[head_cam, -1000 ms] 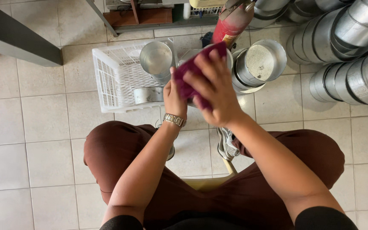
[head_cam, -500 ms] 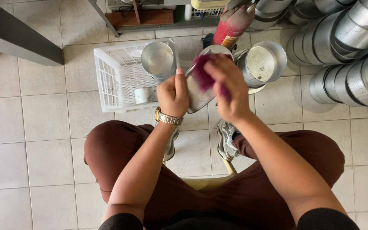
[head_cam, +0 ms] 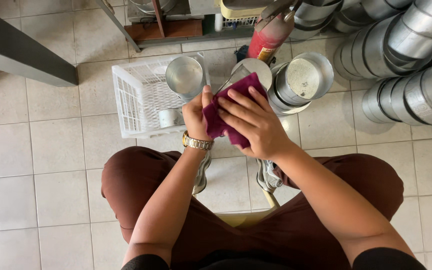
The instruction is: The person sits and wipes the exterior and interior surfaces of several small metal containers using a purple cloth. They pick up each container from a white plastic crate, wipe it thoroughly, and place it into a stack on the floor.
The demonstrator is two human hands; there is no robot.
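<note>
Both hands: left (head_cam: 197,114) grips metal lid (head_cam: 248,70); right (head_cam: 253,122) presses maroon cloth (head_cam: 216,122) flat.

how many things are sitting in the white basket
2 that show: a shiny metal tin at the back right of the white basket, and a small white cup near its front. The left hand covers the near right corner, so more may be hidden.

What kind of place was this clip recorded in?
Probably a workshop or storeroom for metal cookware, not a home kitchen. Rows of stacked shiny metal tins lie on the pale tiled floor, a white plastic crate holds another, and a red cylinder stands nearby.
</note>
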